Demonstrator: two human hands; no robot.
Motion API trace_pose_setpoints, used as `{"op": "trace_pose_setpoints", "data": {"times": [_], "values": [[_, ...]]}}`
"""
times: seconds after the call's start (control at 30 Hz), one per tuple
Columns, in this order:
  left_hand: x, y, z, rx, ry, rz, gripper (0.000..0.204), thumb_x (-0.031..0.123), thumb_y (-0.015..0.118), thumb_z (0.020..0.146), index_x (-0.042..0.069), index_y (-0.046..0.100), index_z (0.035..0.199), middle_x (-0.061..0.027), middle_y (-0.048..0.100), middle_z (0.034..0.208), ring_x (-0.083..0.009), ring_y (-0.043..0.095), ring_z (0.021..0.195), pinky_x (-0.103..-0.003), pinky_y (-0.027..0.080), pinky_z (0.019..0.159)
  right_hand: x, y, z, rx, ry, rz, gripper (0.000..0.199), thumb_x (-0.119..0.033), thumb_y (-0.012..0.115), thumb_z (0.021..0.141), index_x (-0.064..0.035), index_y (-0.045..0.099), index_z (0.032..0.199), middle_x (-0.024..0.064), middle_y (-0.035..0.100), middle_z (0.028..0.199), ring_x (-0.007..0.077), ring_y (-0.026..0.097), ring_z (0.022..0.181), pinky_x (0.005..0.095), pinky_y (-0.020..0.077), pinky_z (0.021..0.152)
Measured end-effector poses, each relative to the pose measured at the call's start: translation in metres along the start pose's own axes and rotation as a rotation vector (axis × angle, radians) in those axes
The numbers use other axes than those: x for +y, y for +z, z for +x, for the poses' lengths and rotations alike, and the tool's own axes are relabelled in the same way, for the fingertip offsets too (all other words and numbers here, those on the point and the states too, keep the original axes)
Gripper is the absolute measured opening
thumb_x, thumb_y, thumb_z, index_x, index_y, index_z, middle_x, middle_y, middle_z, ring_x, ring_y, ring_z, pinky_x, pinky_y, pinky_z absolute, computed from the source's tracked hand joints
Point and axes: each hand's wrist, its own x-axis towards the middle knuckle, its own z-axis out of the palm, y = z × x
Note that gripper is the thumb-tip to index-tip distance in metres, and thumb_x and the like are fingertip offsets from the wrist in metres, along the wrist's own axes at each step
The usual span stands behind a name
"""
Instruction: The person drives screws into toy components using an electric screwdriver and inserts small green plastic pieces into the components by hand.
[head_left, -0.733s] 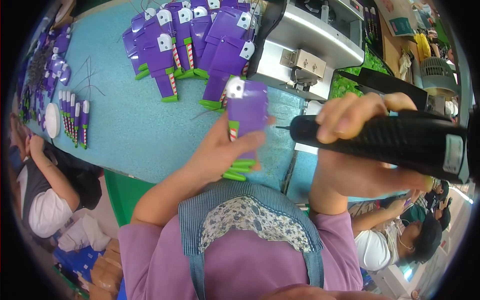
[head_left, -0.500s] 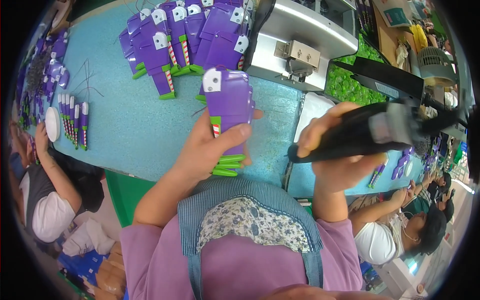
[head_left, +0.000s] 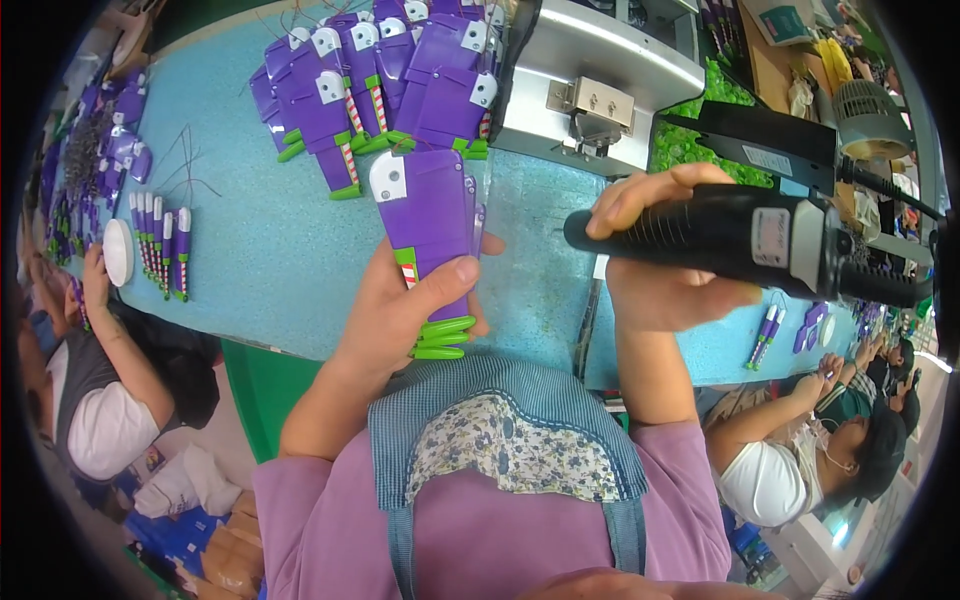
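In my left hand (head_left: 385,310) is a small stack of flat purple plastic pieces (head_left: 428,220), each with green feet at the lower end. The top piece has a white corner and a red-and-white striped part. My left thumb presses across its front, and the fingers are behind. My right hand (head_left: 650,290) grips a black corded handheld tool (head_left: 735,235) with a ribbed handle. Its narrow end points left, apart from the stack. A pile of similar purple pieces (head_left: 315,105) lies beyond my left hand on the blue table (head_left: 260,240).
A silver machine (head_left: 590,60) stands at the back, beside a bin of green parts (head_left: 715,95). A black arm-like part (head_left: 770,150) juts over the right side. Slim purple-white pieces (head_left: 182,250) and a white dish (head_left: 118,252) lie left. Co-workers (head_left: 110,390) sit on both sides.
My left hand with its purple stack has shifted slightly left. My right hand has raised the black tool a little; it was blurred and is now sharp.
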Motion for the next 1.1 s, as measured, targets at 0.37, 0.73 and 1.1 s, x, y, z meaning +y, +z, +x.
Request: {"op": "trace_pose_setpoints", "data": {"times": [0.37, 0.73, 1.1], "values": [[0.000, -0.018, -0.006, 0.198, 0.470, 0.988, 0.064, 0.000, 0.072, 0.075, 0.005, 0.045, 0.133, -0.0172, 0.062, 0.115, -0.0299, 0.065, 0.102, -0.036, 0.053, 0.080, 0.017, 0.005, 0.003, 0.002, -0.044, 0.098, 0.093, -0.085, 0.037, 0.079, -0.0021, 0.046, 0.121, 0.0134, 0.058, 0.072, 0.0229, 0.055, 0.057, 0.0355, 0.0446, 0.056], [-0.001, -0.024, -0.010, 0.209, 0.622, 1.134, 0.076, -0.007, 0.069, 0.064, 0.004, 0.041, 0.134, -0.0197, 0.058, 0.116, -0.0392, 0.063, 0.092, -0.043, 0.053, 0.073, -0.075, 0.014, 0.103, -0.287, -0.474, -0.033, 0.094, -0.089, 0.039, 0.071, -0.0088, 0.053, 0.118, 0.0147, 0.061, 0.083, 0.0252, 0.057, 0.067, 0.0424, 0.0403, 0.071], [0.067, -0.048, -0.002, 0.419, 0.544, 1.017, 0.063, 0.014, 0.078, 0.075, 0.001, 0.046, 0.128, -0.0167, 0.065, 0.109, -0.0292, 0.067, 0.099, -0.035, 0.052, 0.084, -0.073, 0.009, 0.109, -0.268, -0.610, -0.030, 0.103, -0.093, 0.038, 0.067, -0.0035, 0.049, 0.116, 0.0131, 0.057, 0.085, 0.0238, 0.054, 0.074, 0.0387, 0.0383, 0.076]]}}
